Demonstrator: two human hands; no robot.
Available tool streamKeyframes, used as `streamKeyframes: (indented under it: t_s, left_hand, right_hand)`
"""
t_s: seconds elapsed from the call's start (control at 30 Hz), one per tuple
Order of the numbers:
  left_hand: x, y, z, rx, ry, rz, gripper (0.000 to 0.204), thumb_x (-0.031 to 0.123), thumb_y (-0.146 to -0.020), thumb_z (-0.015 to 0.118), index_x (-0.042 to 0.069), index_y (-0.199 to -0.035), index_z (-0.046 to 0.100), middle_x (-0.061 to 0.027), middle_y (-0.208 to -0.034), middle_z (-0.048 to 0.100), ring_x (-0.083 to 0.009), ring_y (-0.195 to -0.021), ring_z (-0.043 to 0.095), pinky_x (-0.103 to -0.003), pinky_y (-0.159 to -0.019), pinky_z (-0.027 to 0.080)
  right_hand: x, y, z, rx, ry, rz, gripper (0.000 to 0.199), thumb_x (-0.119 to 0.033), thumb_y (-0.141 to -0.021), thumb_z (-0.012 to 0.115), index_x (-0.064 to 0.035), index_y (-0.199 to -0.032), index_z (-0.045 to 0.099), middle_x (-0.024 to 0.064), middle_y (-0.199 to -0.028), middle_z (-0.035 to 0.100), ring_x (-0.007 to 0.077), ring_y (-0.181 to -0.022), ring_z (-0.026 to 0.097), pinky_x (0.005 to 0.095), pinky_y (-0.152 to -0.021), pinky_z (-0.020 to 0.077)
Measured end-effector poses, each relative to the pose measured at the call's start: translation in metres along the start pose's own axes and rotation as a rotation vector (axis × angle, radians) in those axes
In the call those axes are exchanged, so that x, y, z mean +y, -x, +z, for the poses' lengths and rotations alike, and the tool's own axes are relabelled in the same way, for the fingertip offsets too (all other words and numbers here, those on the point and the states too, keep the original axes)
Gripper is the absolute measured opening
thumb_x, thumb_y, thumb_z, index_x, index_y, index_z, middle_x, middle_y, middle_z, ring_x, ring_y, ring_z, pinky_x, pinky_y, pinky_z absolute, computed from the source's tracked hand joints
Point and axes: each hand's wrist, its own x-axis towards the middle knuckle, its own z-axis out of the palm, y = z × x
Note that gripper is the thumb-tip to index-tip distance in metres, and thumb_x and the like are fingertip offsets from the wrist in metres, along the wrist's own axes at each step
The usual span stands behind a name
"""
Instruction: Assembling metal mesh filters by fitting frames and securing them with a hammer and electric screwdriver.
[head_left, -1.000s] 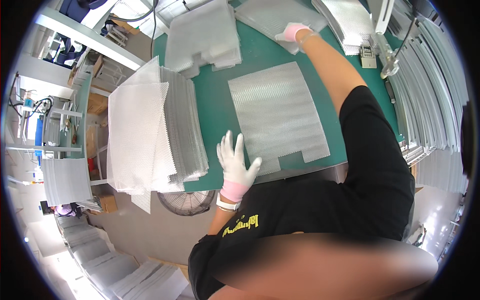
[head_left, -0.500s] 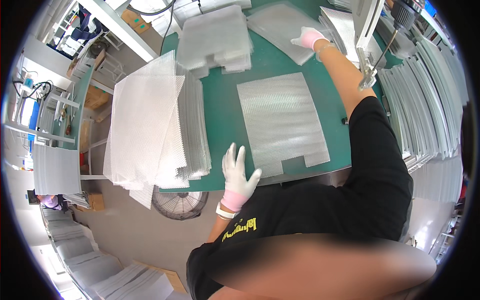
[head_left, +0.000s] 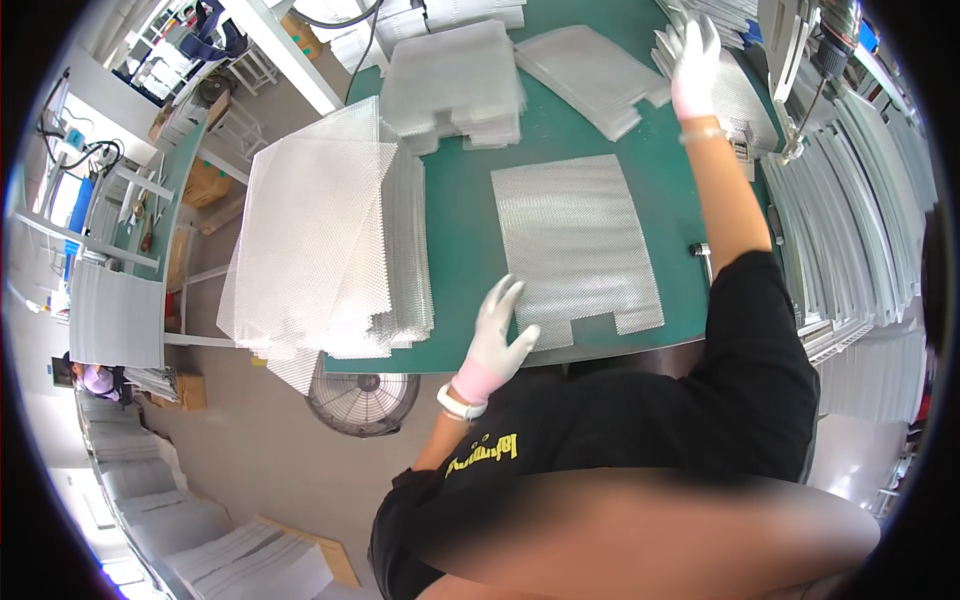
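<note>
The left hand (head_left: 497,340) lies flat, fingers spread, on the near corner of a single mesh sheet (head_left: 575,245) on the green worktop (head_left: 460,240). The right hand (head_left: 693,60), fingers open and holding nothing, reaches to a far stack of sheets (head_left: 735,90); the step looks like fetching another sheet, which calls for closing on one sheet's edge

I see a dark green table mat (head_left: 465,215), my landmark. At its middle lies a silvery mesh sheet (head_left: 575,245) with a fine diamond pattern; on its left edge, a stack of mesh sheets (head_left: 320,240), silver-white. Both my gloves are white with pink cuffs: left hand (head_left: 495,340), right hand (head_left: 695,55). My shirt (head_left: 700,400) is black with yellow lettering.
</note>
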Motion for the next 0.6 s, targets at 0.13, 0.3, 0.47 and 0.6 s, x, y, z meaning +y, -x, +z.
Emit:
streamKeyframes:
  t_s: [0.13, 0.3, 0.47, 0.6]
  left_hand:
    - [0.018, -0.042, 0.018, -0.192, 0.597, -0.022, 0.068, 0.029, -0.093, 0.065, -0.002, -0.147, 0.039, -0.0264, -0.151, 0.039, -0.0371, -0.140, 0.040, -0.045, -0.118, 0.029]
    - [0.065, -0.084, 0.066, 0.110, 1.466, -0.003, 0.056, 0.016, -0.098, 0.061, -0.003, -0.146, 0.038, -0.0183, -0.138, 0.054, -0.0229, -0.131, 0.051, -0.035, -0.111, 0.040]
    - [0.061, -0.076, 0.062, 0.225, 1.003, -0.253, 0.032, 0.008, -0.101, 0.055, -0.003, -0.131, 0.051, -0.0078, -0.117, 0.065, -0.0122, -0.101, 0.062, -0.027, -0.089, 0.051]
    - [0.052, -0.057, 0.052, 0.352, 0.923, -0.080, 0.037, 0.007, -0.100, 0.059, -0.007, -0.132, 0.051, -0.0060, -0.103, 0.063, -0.0083, -0.079, 0.054, -0.026, -0.068, 0.047]
  right_hand:
    - [-0.033, 0.130, -0.014, -0.103, -0.042, -0.041, 0.062, -0.001, -0.097, 0.051, -0.0030, -0.154, 0.026, 0.0152, -0.152, 0.038, 0.0262, -0.137, 0.044, 0.0388, -0.114, 0.0380]
    - [-0.045, 0.288, -0.067, -0.432, 0.329, -0.204, 0.104, -0.029, -0.077, 0.082, -0.0039, -0.155, 0.020, 0.0196, -0.152, 0.033, 0.0360, -0.138, 0.039, 0.0497, -0.115, 0.0333]
    - [-0.113, 0.287, -0.091, -0.675, 0.442, 0.211, 0.087, -0.019, -0.074, 0.082, -0.0020, -0.148, 0.039, 0.0200, -0.146, 0.041, 0.0326, -0.135, 0.044, 0.0439, -0.113, 0.0382]
    - [-0.125, 0.276, -0.125, -0.452, 0.373, 0.476, 0.061, -0.017, -0.086, 0.074, 0.0027, -0.139, 0.051, 0.0144, -0.129, 0.062, 0.0212, -0.112, 0.064, 0.0340, -0.099, 0.0503]
